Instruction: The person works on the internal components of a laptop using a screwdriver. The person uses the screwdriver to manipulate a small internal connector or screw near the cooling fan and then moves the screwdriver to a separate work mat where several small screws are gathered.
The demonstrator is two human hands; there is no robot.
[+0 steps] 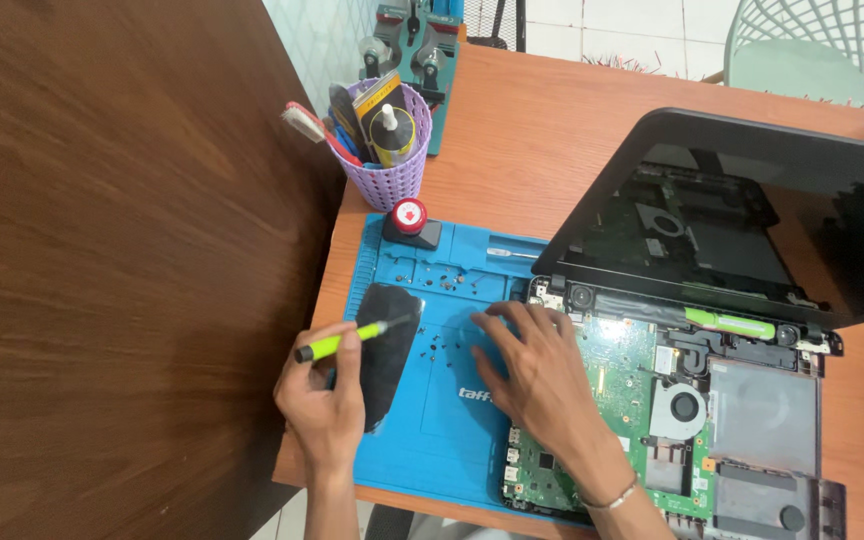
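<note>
Left hand (324, 405) gripping green screwdriver (344, 340), right hand (537, 375) open, hiding motherboard (612, 385) corner.

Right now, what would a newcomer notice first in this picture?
First, the opened laptop at the right, its green circuit board bare and its lid raised. Beside it lies the blue work mat, where the right hand rests among small screws. The left hand holds a green screwdriver over a black cover.
</note>
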